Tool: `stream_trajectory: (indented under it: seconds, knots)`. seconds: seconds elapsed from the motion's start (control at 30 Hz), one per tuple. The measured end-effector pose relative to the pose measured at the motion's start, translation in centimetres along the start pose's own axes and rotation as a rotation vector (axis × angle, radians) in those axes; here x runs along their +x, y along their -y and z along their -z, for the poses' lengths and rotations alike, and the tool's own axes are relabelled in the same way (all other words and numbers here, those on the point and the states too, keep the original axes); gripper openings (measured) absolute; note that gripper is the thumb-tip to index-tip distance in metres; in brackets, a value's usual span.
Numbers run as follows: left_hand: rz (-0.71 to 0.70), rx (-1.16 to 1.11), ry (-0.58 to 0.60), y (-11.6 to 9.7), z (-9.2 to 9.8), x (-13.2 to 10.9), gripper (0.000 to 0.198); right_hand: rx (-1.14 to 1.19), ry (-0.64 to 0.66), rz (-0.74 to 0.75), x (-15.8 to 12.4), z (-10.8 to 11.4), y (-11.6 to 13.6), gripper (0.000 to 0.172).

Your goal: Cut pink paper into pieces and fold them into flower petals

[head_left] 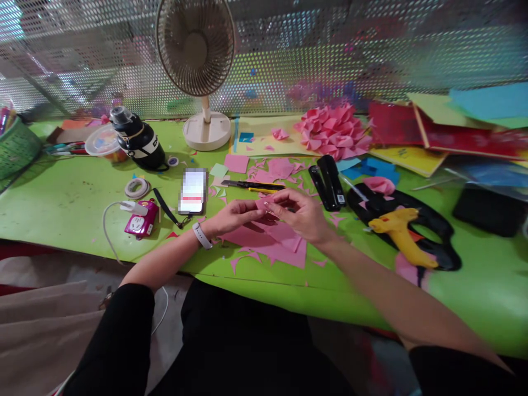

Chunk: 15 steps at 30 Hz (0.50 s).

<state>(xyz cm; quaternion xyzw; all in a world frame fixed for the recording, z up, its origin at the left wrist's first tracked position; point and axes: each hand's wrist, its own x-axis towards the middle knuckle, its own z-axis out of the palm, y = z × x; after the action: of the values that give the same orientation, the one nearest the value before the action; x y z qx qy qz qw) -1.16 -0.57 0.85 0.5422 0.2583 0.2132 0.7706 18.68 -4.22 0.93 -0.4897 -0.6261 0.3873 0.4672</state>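
One small pink paper piece [265,204], up in the fingers!

And it's pinched between the fingertips of left hand [236,216] and right hand [304,215], just over larger pink sheets [291,257] on the green table [88,190]! Right beyond, a black-and-yellow utility knife [252,186] among pink scraps [280,168]. Out right, a black stapler [332,184], then a yellow glue gun [400,236]! Left, a phone [193,190]; at the back, a desk fan [206,132] and a heap of folded pink paper [334,131]!

1. Left sleeve [117,335]: plain black, hem about the elbow.
2. Right sleeve [457,369]: black, matching.
3. Wristband [202,235] behind left hand [236,215]: narrow, pale whitish-lilac.
4. Clothing over lap [247,344]: black.
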Motion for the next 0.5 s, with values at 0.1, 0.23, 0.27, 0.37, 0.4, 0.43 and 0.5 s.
stream_trajectory:
  seconds: [0.1,0.23,0.27,0.37,0.4,0.43,0.5]
  knots:
    - [-0.002,-0.006,-0.004,-0.01,-0.1,0.07,0.045,0.019,0.01,-0.009,0.09,0.03,-0.12,0.032]
    - [0.005,-0.002,-0.002,0.07,-0.07,0.12,0.042,0.009,0.016,-0.004,0.15,0.13,-0.54,0.03]
    - [0.006,0.001,-0.001,0.11,-0.05,0.13,0.042,0.006,0.024,0.001,0.15,0.16,-0.63,0.029]
    - [0.001,0.001,0.004,0.23,0.0,0.16,0.042,0.007,0.038,0.008,0.13,0.19,-0.78,0.026]
    - [0.0,-0.001,0.005,0.26,0.02,0.18,0.043,0.008,0.039,0.011,0.12,0.19,-0.81,0.025]
    - [0.0,-0.002,0.004,0.28,0.04,0.18,0.043,0.009,0.037,0.015,0.11,0.18,-0.85,0.024]
    - [0.005,0.0,0.002,0.27,0.06,0.18,0.045,0.009,0.033,0.031,0.11,0.15,-0.94,0.024]
